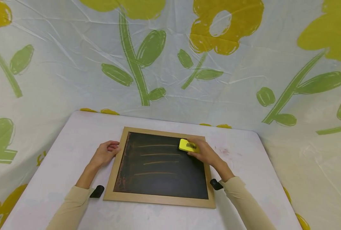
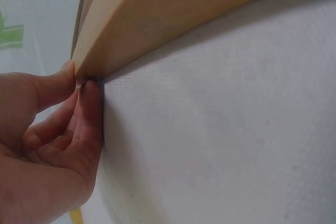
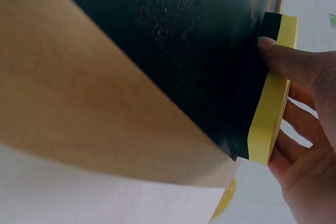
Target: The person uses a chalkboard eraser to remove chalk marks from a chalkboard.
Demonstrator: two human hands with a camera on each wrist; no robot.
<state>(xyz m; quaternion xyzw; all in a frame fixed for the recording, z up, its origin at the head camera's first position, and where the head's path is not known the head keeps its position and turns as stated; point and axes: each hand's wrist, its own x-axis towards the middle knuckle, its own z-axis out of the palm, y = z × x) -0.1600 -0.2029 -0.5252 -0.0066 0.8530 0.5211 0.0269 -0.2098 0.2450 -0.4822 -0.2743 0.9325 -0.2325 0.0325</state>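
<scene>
Before you, a black rectangular chalkboard (image 1: 170, 187) in a pale wooden frame (image 1: 159, 199) lies on the white bench (image 1: 251, 191), bearing four orange strokes (image 1: 160, 162). You hold a yellow rectangular eraser (image 1: 187, 145), black underside (image 3: 255, 100) facing the board's upper right.

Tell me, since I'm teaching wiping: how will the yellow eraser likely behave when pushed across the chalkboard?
The yellow eraser probably keeps its shape: its edges look straight in the right hand. Its flat, blocky form suggests sliding rather than rolling. The dark layer facing the chalkboard may drag slightly if soft; its material is unclear.
</scene>
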